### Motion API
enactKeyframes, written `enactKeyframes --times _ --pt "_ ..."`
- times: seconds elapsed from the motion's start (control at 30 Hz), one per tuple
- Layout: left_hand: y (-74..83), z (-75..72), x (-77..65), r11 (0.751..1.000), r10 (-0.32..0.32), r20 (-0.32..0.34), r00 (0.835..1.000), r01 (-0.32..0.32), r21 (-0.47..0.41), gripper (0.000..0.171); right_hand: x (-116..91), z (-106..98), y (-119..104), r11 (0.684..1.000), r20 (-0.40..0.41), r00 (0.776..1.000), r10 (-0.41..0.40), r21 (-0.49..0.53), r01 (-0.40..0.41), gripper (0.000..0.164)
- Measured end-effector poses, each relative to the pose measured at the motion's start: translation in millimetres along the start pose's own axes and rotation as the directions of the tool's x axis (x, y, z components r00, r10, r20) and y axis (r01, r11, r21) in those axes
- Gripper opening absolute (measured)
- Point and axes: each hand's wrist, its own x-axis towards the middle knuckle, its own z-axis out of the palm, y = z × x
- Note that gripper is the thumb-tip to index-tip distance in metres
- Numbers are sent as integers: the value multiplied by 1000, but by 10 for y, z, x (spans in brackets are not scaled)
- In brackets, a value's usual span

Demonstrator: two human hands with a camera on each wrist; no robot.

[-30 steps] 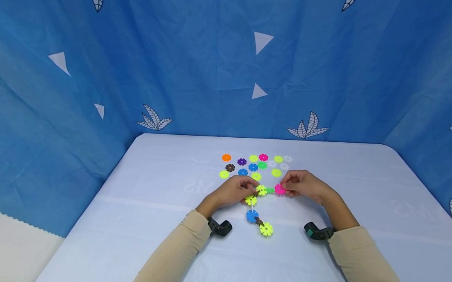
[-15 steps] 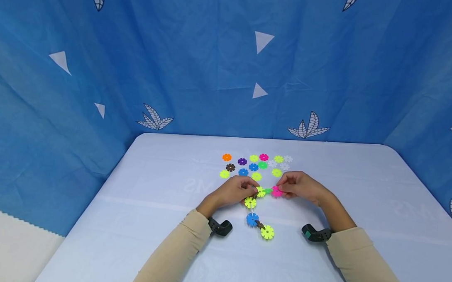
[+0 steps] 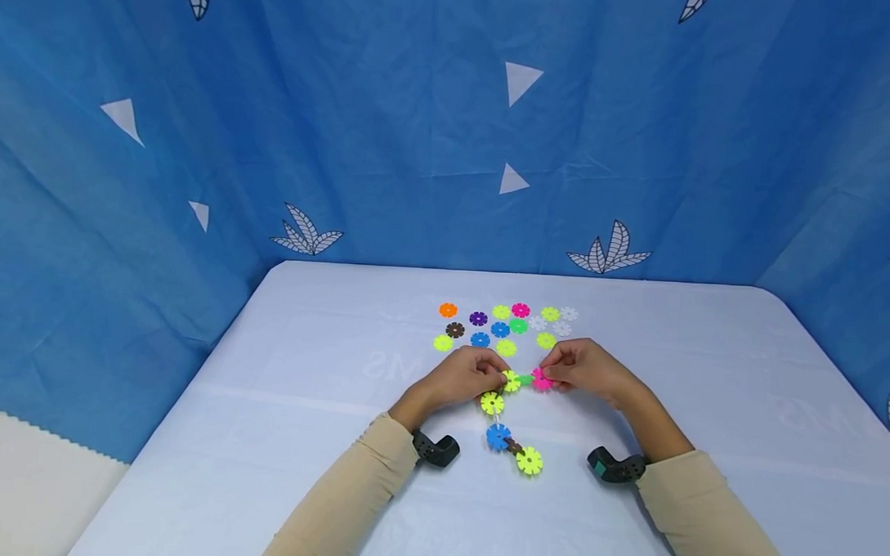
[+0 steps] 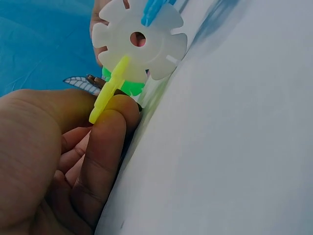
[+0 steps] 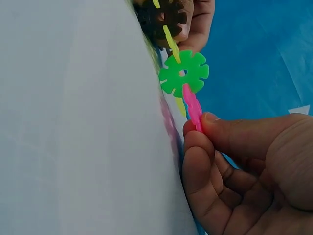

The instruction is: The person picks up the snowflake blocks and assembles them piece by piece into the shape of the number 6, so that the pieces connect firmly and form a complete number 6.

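Observation:
A chain of notched interlocking discs hangs between the two hands above the white table. My left hand (image 3: 462, 378) pinches a yellow disc (image 4: 108, 93) between thumb and finger; a white disc (image 4: 110, 36) slots into it and a brown disc (image 5: 163, 18) is beside it. My right hand (image 3: 585, 369) pinches a pink disc (image 5: 192, 105), slotted into a green disc (image 5: 195, 66). Another yellow disc (image 3: 512, 381) links the green and brown ones. From the white disc the chain runs toward the person: a blue disc (image 3: 497, 437), a second brown disc (image 3: 513, 446) and an end yellow disc (image 3: 530, 461).
Several loose discs lie beyond the hands, among them an orange disc (image 3: 448, 310), a purple disc (image 3: 478, 318) and a loose pink disc (image 3: 521, 310). The table (image 3: 276, 468) is bordered by a blue patterned curtain (image 3: 420, 146) at the back and sides.
My right hand has shifted slightly left with the pink disc, closer to my left hand. The chain's near end has moved a little toward the person. Both hands keep their pinch.

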Motion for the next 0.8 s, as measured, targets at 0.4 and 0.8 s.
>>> enactKeyframes --times 0.4,0.8 --pt "8 27 11 999 -10 -5 1000 10 -31 12 -21 30 12 1000 -8 1000 -23 -13 22 3" --pt "3 2 14 995 -39 15 999 40 -94 10 7 74 -25 1000 3 1000 -22 -12 22 4"
